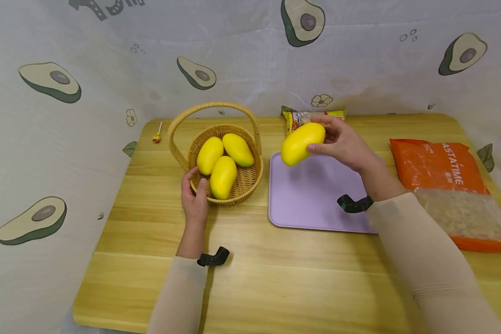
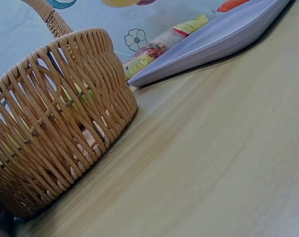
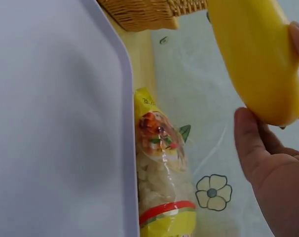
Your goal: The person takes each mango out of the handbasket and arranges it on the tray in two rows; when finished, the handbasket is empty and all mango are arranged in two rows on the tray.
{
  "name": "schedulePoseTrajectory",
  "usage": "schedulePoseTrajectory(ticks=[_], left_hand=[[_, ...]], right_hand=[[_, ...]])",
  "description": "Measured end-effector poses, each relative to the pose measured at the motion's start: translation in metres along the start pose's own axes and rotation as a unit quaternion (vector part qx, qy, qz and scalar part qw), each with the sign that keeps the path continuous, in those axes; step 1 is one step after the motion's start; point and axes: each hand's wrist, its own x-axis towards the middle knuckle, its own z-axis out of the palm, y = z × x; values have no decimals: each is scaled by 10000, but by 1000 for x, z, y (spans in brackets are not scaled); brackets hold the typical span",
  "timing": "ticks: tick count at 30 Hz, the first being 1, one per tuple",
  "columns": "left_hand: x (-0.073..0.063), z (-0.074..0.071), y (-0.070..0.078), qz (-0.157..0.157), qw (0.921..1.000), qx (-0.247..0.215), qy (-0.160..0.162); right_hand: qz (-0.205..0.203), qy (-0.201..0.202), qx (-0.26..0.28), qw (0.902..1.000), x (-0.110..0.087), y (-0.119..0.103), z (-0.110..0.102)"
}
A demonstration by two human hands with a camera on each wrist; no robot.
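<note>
Two beige sleeves [image 1: 426, 260] reach in from below, nearest the camera, each ending in a black wrist device [image 1: 352, 204]. The right hand [image 1: 348, 146] grasps a yellow mango [image 1: 300, 144] between thumb and fingers, in the air, apart from everything beneath. From the head view it overlaps the far left corner of a lavender tray [image 1: 305, 208]. The left hand [image 1: 195, 202] rests at the near left rim of a wicker basket [image 1: 247, 185], thumb and forefinger loosely parted; its other fingers are mostly hidden. Three more mangoes [image 1: 223, 178] lie inside, below the arched handle. A narrow strip of wooden tabletop [image 1: 259, 287] separates basket and tray; a broader stretch opens between the forearms, before the tray's near edge. A yellow-ended packet [image 1: 296, 121] lies along the tray's far edge. An orange-and-clear bag [image 1: 455, 199] lies right of the tray. A lollipop [image 1: 157, 138] lies near the far left corner, beside an avocado-printed curtain [image 1: 250, 41].
</note>
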Motion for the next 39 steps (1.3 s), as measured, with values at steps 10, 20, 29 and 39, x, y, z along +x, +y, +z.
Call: schedulePoseTrajectory(ticks=[10, 20, 29, 39], left_hand=[[2, -2, -1, -32, 10000, 47, 2], [1, -2, 0, -89, 9999, -78, -33], [0, 0, 3, -163, 9999, -41, 10], [1, 0, 2, -116, 9999, -108, 22]], right_hand=[[444, -1050, 167, 9933, 29, -5, 8], [505, -953, -298, 9937, 45, 3, 36], [875, -508, -590, 9931, 52, 16, 49], [834, -356, -1073, 9901, 53, 27, 57]])
